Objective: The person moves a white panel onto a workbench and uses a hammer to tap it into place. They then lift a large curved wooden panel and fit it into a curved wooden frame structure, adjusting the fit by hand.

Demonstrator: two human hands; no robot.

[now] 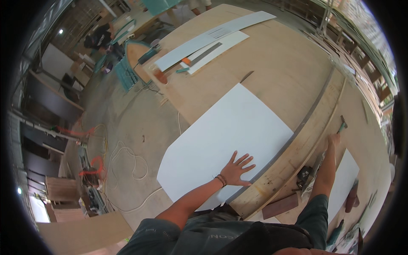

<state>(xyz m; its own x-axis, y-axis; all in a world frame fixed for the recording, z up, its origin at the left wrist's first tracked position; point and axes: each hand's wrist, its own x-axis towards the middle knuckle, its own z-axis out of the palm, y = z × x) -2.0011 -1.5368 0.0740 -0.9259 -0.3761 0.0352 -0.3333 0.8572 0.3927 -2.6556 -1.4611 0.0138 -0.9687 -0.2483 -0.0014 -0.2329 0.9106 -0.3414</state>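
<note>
My left hand [238,171] lies flat with fingers spread on a large white panel [212,136] that has cut corners. The panel rests on a wide wooden worktable [289,68], its right side against a long wooden strip with a grey edge [272,180]. Out to the right, beyond that strip, my right hand [334,139] is closed around a small hammer [343,122] with a green handle. The hammer's head points away from me.
Near my right forearm are a black tape measure [304,174], a reddish-brown block [280,206] and a narrow white panel [346,176]. Farther off lie long white strips [212,38] and a dark ruler [206,54]. A pale hose [140,208] loops on the floor; another person [100,38] is far left.
</note>
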